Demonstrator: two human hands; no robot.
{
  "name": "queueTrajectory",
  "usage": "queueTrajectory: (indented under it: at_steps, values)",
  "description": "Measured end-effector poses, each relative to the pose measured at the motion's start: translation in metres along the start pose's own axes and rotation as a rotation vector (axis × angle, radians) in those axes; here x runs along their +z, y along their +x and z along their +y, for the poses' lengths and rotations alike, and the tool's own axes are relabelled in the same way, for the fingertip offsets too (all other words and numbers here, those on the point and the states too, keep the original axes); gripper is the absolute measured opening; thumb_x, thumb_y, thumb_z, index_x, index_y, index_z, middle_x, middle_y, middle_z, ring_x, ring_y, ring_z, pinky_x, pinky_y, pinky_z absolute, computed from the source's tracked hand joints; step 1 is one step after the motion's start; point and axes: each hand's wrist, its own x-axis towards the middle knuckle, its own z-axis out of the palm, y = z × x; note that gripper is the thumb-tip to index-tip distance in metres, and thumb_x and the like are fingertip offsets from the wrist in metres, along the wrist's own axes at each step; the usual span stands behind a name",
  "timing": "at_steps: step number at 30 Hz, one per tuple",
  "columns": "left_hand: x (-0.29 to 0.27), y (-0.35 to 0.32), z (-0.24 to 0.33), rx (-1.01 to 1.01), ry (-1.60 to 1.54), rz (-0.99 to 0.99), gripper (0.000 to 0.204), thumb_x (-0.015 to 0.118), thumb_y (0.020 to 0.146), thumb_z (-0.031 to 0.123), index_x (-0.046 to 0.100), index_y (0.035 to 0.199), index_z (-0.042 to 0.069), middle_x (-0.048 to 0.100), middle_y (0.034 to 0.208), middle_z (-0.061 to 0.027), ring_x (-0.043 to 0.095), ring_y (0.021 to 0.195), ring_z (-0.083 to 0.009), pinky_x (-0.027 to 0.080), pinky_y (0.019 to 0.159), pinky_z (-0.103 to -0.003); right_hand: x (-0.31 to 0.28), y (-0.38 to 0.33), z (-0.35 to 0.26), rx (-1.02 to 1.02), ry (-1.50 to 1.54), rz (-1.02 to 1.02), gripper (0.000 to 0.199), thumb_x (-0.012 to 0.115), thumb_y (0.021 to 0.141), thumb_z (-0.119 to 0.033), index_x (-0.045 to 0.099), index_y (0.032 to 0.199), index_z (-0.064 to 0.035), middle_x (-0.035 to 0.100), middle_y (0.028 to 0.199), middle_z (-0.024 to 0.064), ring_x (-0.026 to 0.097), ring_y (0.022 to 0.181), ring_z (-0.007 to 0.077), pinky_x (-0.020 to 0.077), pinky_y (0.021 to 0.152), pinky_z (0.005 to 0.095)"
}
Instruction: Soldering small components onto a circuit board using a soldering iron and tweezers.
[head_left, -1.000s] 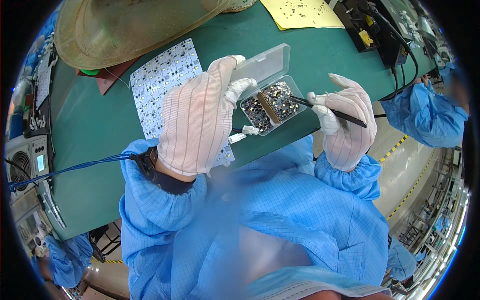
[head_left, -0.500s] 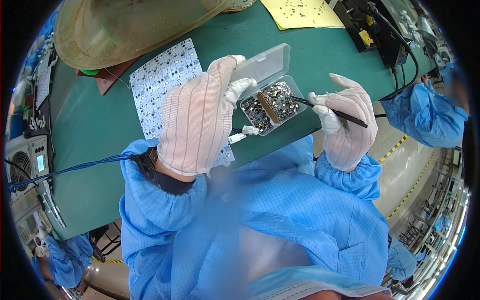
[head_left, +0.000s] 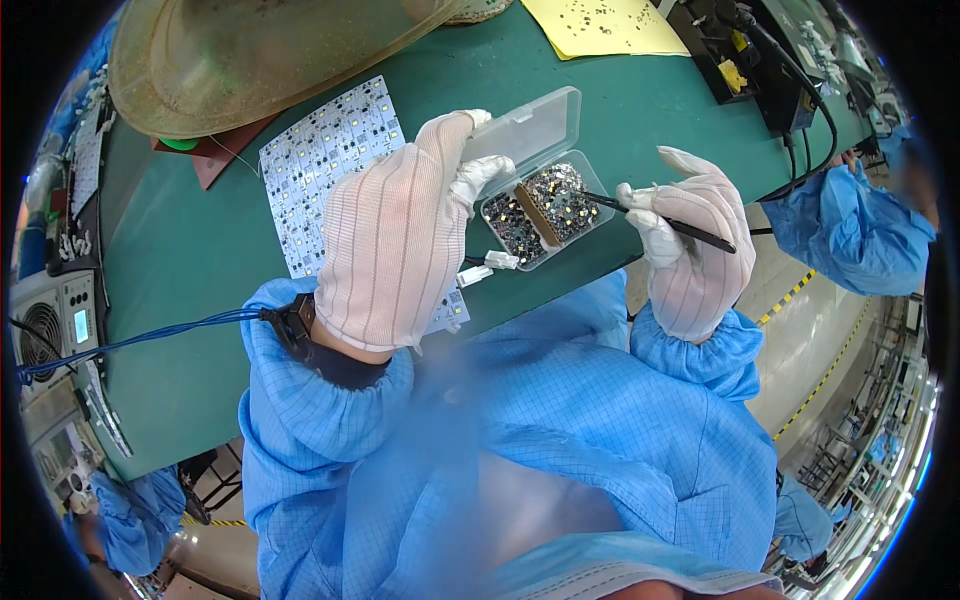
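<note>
Picking tiny parts from a clear box at the green counter (head_left: 200,240).

The counter lay before me, a large domed lamp shade (head_left: 240,55) at its far left and a white panel of small square components (head_left: 320,160) nearer, partly under my left hand (head_left: 395,235). That hand, gloved, curled round the left side of the clear plastic box (head_left: 545,205), I think to stop it sliding; its lid stood open on the far side. My right hand (head_left: 690,245) pinched black tweezers (head_left: 660,220), tips reaching into the box's right compartment among the glittering little parts (head_left: 560,195). A brown divider split the box, keeping the two lots separate. A small white connector (head_left: 490,265) lay just near the box.
</note>
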Motion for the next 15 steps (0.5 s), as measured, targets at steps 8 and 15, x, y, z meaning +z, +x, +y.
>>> queueTrajectory:
  at_steps: [8, 15]
  values:
    - [0.004, 0.002, -0.005, 0.035, -0.043, 0.062, 0.028, 0.062, 0.092, 0.019, 0.061, 0.116, 0.005, 0.065, 0.076, -0.0118, 0.061, 0.062, -0.0223, 0.049, 0.061, -0.033, -0.010, 0.014, 0.007, 0.007, 0.209, 0.085, 0.015, 0.076, 0.079, -0.014, 0.068, 0.083, -0.0018, 0.070, 0.078, 0.0052, 0.067, 0.080, 0.0223, 0.0533, 0.088, 0.0470]
    - [0.000, 0.002, 0.000, 0.009, -0.077, 0.025, 0.029, 0.063, 0.091, 0.017, 0.061, 0.116, 0.004, 0.065, 0.078, -0.0125, 0.062, 0.064, -0.0215, 0.049, 0.062, -0.032, -0.011, 0.072, 0.115, -0.237, -0.293, 0.255, 0.030, 0.066, 0.085, -0.002, 0.072, 0.113, -0.0117, 0.071, 0.091, 0.0097, 0.069, 0.081, 0.0207, 0.0558, 0.075, 0.0281]
